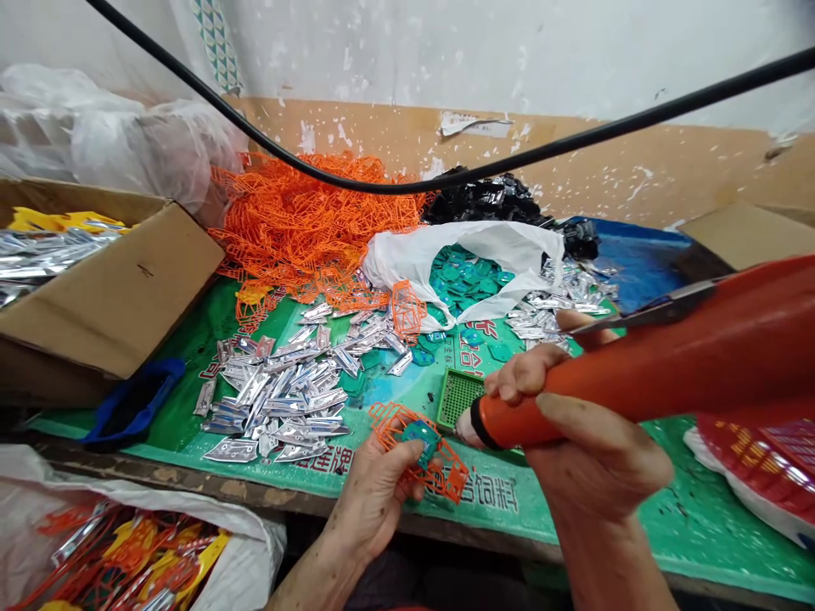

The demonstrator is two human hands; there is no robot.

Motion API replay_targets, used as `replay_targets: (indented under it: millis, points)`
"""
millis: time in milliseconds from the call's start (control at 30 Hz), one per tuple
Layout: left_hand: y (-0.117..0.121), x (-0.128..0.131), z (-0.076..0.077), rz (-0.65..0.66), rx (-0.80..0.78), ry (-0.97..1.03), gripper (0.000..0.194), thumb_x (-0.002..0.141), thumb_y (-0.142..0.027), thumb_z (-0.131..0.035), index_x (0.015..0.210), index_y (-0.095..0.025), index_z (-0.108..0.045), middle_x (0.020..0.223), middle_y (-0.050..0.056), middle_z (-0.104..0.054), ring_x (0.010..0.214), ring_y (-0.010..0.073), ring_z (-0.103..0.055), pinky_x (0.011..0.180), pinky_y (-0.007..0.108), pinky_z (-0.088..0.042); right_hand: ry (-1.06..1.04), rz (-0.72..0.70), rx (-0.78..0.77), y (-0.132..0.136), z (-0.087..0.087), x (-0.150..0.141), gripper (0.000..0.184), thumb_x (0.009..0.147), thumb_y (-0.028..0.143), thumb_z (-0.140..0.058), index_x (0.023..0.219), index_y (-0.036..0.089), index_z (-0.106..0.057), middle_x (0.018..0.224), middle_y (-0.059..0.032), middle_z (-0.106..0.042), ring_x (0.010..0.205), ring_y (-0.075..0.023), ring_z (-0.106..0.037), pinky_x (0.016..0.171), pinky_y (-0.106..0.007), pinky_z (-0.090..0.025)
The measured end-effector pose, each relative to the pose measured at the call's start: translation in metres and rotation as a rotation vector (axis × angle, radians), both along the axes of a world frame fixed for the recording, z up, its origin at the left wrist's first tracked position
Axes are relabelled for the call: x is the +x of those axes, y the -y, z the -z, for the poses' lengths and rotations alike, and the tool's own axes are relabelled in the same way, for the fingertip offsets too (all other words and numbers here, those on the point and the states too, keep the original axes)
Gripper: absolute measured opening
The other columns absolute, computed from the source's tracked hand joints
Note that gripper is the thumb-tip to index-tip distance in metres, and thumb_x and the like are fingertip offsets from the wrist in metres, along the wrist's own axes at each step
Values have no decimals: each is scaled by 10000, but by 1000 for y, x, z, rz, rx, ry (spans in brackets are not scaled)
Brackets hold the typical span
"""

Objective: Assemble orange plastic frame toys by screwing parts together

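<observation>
Pinched between thumb and fingers of my left hand [382, 475] is an orange plastic lattice frame [453, 477] with a small green plastic piece [420, 440] lying on it. My right hand [573, 424] wraps round an orange-red power screwdriver [611, 382], whose tip points left toward the green piece. A gap shows between the tip and that piece. Behind the tip sits a small green perforated basket [459, 399], partly covered by the tool. To the left of the lattice lies a heap of silver plastic pieces [280, 395].
Orange lattices [311, 212] are piled at the back, beside a white bag [401, 255] of green pieces and black parts [490, 199]. A cardboard box [115, 297] stands left. A sack [255, 526] of assembled pieces is front left. A black cable [382, 182] hangs across.
</observation>
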State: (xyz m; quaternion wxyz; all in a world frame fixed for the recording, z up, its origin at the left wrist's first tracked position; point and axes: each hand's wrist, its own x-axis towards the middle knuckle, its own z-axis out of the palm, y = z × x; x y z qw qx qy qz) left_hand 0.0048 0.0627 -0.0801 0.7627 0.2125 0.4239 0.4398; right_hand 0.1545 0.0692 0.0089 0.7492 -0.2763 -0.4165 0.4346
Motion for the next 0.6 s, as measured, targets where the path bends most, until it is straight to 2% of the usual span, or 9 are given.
replay_targets:
  millis: [167,367,600]
  points:
    - [0,2,1,0,15,-21,365,655,-222,-748,986,-160,-607,800,6,-657,600,133,-651,357,150,-372,1,-14,-1,1,1,0,331,680,63,-622,935,274,-628,714,39,-599,644,-111,-565,651,-292,-505]
    - [1,2,1,7,22,-17,364,660,-231,-749,987,-162,-606,774,-3,-650,587,129,-646,358,148,-365,22,8,-29,1,0,-3,458,662,95,-636,1076,286,-591,682,45,-593,607,-118,-562,641,-303,-501]
    - [1,2,-3,6,8,-23,359,630,-243,-770,941,-152,-617,754,-3,-638,568,125,-631,351,151,-348,38,24,-43,2,0,-4,467,644,97,-638,1070,282,-590,669,45,-595,601,-123,-556,634,-307,-495]
